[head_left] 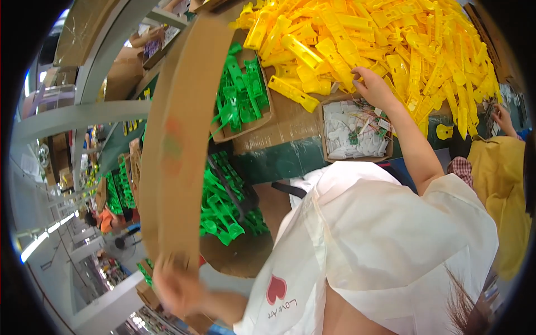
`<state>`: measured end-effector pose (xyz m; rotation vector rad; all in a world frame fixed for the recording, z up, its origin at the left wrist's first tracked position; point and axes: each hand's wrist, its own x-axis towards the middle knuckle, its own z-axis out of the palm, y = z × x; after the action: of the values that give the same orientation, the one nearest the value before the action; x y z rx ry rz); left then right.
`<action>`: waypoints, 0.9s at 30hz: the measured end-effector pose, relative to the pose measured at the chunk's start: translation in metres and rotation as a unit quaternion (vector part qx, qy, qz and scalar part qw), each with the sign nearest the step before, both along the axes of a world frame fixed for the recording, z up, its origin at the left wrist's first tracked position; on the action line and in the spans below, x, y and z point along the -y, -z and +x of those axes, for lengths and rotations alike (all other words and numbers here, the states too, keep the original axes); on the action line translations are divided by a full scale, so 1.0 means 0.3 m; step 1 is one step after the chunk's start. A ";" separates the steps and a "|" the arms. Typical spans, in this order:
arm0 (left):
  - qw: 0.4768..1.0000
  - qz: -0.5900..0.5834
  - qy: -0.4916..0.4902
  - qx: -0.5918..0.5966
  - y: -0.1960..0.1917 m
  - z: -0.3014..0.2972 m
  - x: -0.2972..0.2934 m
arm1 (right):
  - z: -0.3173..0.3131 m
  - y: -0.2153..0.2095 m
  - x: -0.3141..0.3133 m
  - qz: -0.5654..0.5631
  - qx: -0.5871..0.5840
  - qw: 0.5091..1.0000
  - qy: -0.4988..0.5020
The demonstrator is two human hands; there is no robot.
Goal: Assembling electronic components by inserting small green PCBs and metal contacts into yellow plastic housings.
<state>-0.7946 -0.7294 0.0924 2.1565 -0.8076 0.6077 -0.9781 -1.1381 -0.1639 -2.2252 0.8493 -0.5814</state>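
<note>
Sorting barely begun: yellow clips (391, 44) heaped high.
Right hand (371, 84) reaches into the heap, grip unclear; left hand (173, 285) clasps a cardboard strip (178, 139).

A single head-worn fisheye view is given, tilted steeply down and twisted sideways over the wearer's white-clad torso (368, 245). The workbench (290, 125) is seen close at the top, while a factory aisle (72, 223) is bent along the left rim. No second view is provided.

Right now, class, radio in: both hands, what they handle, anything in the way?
Left hand grips cardboard sheet. Right hand on yellow plastic pieces. Sheet hides part of green pieces.
</note>
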 end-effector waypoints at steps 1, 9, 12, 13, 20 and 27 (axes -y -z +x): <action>0.997 -0.053 0.044 -0.040 0.127 0.008 0.061 | -0.024 0.007 -0.009 0.033 -0.004 0.999 0.007; 0.975 0.199 0.053 0.086 0.808 0.058 0.601 | -0.009 -0.022 -0.128 0.178 0.013 0.980 -0.086; 0.982 0.171 0.078 -0.032 0.775 0.035 0.635 | -0.039 0.014 -0.093 0.172 0.028 0.981 -0.081; 0.991 0.112 0.076 0.002 0.735 0.027 0.622 | -0.055 0.020 -0.089 0.177 0.020 0.981 -0.073; 0.846 0.089 -0.521 0.068 0.776 -0.036 -0.098 | -0.040 0.026 -0.148 0.312 0.053 0.946 -0.066; 0.960 0.041 -0.256 0.105 0.794 -0.009 0.164 | 0.465 -0.150 -0.265 0.427 -0.091 0.897 -0.065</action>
<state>-0.7973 -0.7785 -0.1458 2.4192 -0.3744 1.0965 -0.8387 -1.0586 -0.1190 -1.5047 0.8226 0.0875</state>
